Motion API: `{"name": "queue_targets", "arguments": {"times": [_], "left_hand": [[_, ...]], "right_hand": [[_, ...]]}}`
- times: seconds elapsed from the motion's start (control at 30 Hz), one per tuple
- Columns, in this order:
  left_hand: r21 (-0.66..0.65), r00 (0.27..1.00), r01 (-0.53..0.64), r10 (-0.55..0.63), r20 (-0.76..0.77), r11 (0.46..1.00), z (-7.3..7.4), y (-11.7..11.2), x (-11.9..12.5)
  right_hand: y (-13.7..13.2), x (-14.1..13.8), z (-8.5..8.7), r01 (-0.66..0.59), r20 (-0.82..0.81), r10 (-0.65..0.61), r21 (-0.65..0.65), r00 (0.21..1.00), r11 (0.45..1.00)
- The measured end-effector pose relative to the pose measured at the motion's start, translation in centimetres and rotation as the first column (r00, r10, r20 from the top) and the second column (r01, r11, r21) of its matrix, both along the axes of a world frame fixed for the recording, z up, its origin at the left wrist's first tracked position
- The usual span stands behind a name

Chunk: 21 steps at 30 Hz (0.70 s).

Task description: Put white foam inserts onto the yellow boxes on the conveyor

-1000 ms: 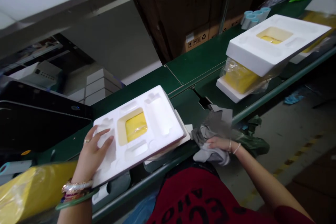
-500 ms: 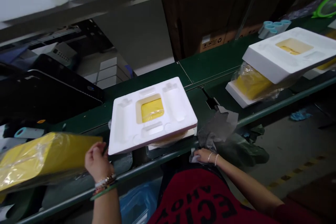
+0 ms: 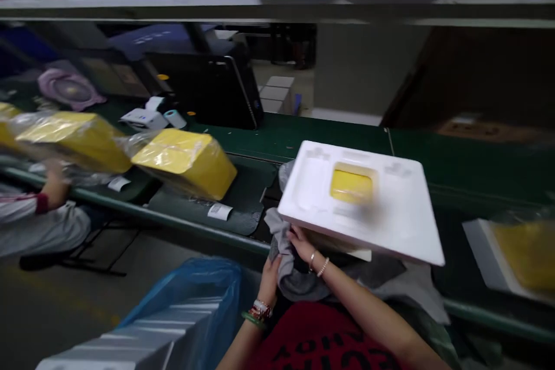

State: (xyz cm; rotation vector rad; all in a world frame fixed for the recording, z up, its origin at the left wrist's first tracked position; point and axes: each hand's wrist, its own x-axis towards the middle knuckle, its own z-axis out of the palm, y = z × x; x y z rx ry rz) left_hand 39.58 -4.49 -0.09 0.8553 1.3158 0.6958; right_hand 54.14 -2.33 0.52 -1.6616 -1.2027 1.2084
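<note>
Both my hands meet on a grey cloth (image 3: pixel 289 269) at the near edge of the green conveyor belt (image 3: pixel 459 167). My left hand (image 3: pixel 271 277) grips the cloth from below. My right hand (image 3: pixel 301 243) closes on its upper part, just under the near edge of a white foam tray (image 3: pixel 390 219). That tray has a square opening where a yellow item (image 3: pixel 351 185) shows. The tray is blurred by motion.
A yellow block wrapped in plastic film (image 3: pixel 186 159) lies on the belt to the left, with another (image 3: pixel 73 139) beyond it. Another person's arm in a grey sleeve (image 3: pixel 43 225) reaches in at far left. A blue-bagged stack (image 3: pixel 182 318) stands below. A black case (image 3: pixel 217 89) sits behind the belt.
The view has swung left. My left hand left the foam tray and joined the right hand on the grey cloth. The yellow block now lies farther left on the belt.
</note>
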Motion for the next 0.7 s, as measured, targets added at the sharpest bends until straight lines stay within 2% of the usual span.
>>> {"name": "queue_targets", "arguments": {"times": [0.07,0.1,0.17,0.27,0.37,0.43,0.57,0.63,0.7], "left_hand": [[0.054,0.984,-0.161,0.165,-0.061,0.985,-1.1,2.7,-2.0],[0.098,0.978,-0.181,0.189,-0.086,0.979,-1.7,4.2,-2.7],[0.186,0.976,-0.144,0.17,-0.134,0.972,-2.7,7.4,-2.7],[0.241,0.979,-0.049,0.094,-0.181,0.969,-4.4,12.5,0.1],[0.22,0.991,0.005,0.025,-0.135,0.976,-6.4,17.2,4.8],[0.211,0.993,0.084,-0.064,-0.102,0.974,-7.7,19.9,8.1],[0.208,0.967,0.256,-0.253,-0.043,0.944,-9.4,24.0,13.8],[0.222,0.94,0.338,-0.341,-0.026,0.915,-9.8,25.2,15.6],[0.24,0.911,0.405,-0.411,-0.026,0.882,-10.0,25.9,16.6]], "right_hand": [[-1.4,0.4,-1.9,-0.053,0.031,0.055,-0.053,0.998,0.997],[-2.5,0.6,-3.0,-0.088,0.048,0.092,-0.082,0.995,0.993],[-5.2,1.0,-5.4,-0.148,0.124,0.17,-0.169,0.977,0.974],[-8.3,1.0,-8.0,-0.151,0.322,0.249,-0.3,0.913,0.942],[-8.8,0.4,-9.1,-0.143,0.426,0.321,-0.4,0.846,0.906],[-7.9,0.0,-9.2,-0.073,0.441,0.289,-0.445,0.849,0.893],[-5.2,-0.3,-9.4,0.205,0.45,0.011,-0.429,0.893,0.88],[-4.3,-0.2,-9.5,0.281,0.445,-0.073,-0.423,0.893,0.861],[-3.9,-0.3,-9.7,0.289,0.438,-0.084,-0.427,0.895,0.857]]}}
